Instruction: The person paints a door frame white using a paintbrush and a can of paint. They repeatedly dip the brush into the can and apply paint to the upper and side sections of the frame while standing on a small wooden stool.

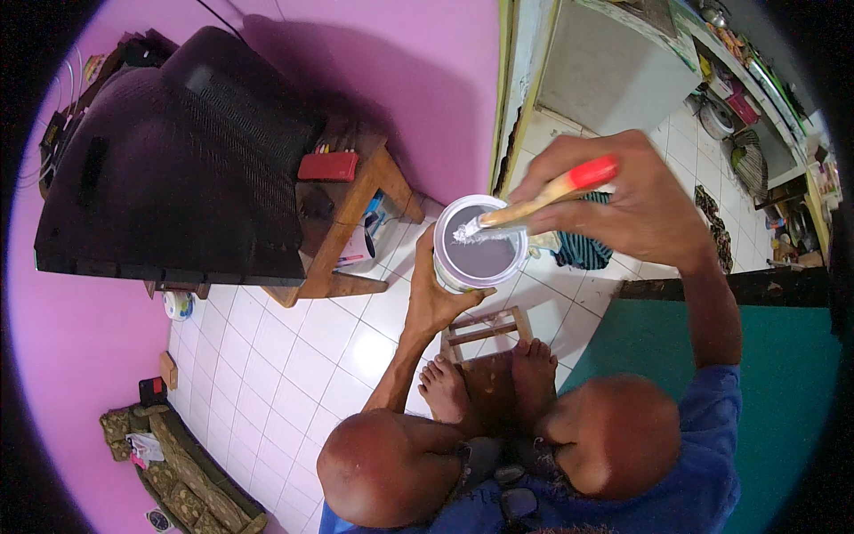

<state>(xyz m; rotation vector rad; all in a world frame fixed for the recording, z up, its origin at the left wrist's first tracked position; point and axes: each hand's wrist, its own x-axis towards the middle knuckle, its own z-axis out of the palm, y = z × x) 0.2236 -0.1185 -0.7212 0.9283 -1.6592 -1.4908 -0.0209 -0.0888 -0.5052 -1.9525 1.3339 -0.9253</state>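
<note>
My left hand (438, 301) is wrapped round the side of an open paint can (442, 258), held upright above my feet. The can has a pale rim, and greyish-lilac paint lies inside it. In my right hand (627, 200) is a paintbrush (544, 198), pinched between thumb and fingers. Its wooden handle ends in a red tip. White paint coats the bristles (466, 231), which point down over the can's mouth; whether they touch the paint I cannot tell.
A large black television (169, 169) stands on a wooden stand (365, 200) by the pink wall (391, 53). My bare feet rest on a brown board near a small wooden frame (485, 329). A teal surface (712, 400) is at right, a sofa (182, 454) at lower left.
</note>
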